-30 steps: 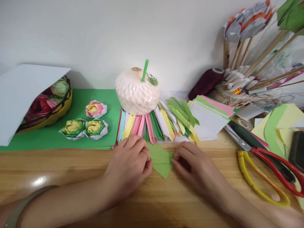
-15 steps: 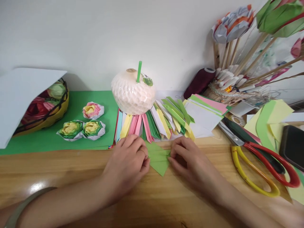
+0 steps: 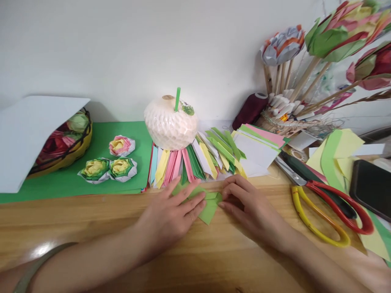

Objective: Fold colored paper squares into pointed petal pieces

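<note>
A light green sheet of paper (image 3: 209, 212) lies on the wooden table, one corner pointing toward me and a narrow strip folded over along its right part. My left hand (image 3: 174, 209) rests flat across the paper's left side with its fingers spread, hiding part of it. At the right corner, my right hand (image 3: 244, 203) pinches the paper's edge between thumb and fingers. Just beyond the hands is a row of folded paper strips (image 3: 189, 160) in pink, yellow, green and white.
Behind the strips stands a white textured ball-shaped container (image 3: 171, 124) with a green straw. Paper flowers (image 3: 122, 168) sit on green sheets at left, near a basket (image 3: 85, 140). Scissors (image 3: 324, 203), a phone (image 3: 371, 187) and a burgundy thread spool (image 3: 250, 109) are at right.
My left hand has opened from a pinch and spread flat over the paper. The paper's right part now shows a folded strip. The camera view has shifted slightly.
</note>
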A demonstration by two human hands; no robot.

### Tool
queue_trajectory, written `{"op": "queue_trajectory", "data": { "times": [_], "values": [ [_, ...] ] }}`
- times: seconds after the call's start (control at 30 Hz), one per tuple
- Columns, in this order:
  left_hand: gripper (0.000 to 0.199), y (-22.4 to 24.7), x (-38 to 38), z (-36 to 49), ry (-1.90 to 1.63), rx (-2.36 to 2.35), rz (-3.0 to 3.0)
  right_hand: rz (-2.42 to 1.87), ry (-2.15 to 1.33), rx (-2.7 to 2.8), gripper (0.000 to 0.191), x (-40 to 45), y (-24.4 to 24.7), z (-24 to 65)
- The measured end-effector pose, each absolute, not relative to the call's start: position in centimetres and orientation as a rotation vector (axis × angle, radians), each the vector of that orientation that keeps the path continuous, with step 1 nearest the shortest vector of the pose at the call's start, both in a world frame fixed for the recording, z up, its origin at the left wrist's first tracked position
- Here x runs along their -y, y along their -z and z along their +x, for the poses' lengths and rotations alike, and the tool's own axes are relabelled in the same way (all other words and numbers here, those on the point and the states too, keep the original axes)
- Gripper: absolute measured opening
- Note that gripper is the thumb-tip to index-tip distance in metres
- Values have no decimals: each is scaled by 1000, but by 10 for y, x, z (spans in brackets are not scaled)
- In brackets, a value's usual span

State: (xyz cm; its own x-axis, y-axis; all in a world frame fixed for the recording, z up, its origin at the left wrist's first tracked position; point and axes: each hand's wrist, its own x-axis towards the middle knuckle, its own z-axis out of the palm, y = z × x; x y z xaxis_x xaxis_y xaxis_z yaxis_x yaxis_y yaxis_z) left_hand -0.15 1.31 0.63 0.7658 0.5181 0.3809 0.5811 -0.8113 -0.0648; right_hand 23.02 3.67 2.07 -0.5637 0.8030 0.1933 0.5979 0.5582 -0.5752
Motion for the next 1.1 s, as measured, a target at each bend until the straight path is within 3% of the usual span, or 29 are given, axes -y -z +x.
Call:
{"op": "queue_trajectory", "data": {
  "times": [0.07,0.23,0.37,0.57,0.87,1.1],
  "values": [
    [30,-6,-13,-2,512,858,-2770,-1012,-475,2372,12,-33,-23,230],
    [31,-6,-12,-1,449,828,-2744,-872,-149,2691,43,-12,-22,217],
    [35,-9,-4,-1,366,852,-2694,-850,-26,2862,82,-3,-13,215],
    [34,-18,9,-8,206,929,-2578,-803,54,2909,95,-9,-11,225],
    [35,-22,14,-11,178,930,-2556,-838,264,2843,94,-11,-10,237],
    [23,-25,3,-8,257,799,-2609,-922,144,2693,36,-19,-26,224]
  ]
}}
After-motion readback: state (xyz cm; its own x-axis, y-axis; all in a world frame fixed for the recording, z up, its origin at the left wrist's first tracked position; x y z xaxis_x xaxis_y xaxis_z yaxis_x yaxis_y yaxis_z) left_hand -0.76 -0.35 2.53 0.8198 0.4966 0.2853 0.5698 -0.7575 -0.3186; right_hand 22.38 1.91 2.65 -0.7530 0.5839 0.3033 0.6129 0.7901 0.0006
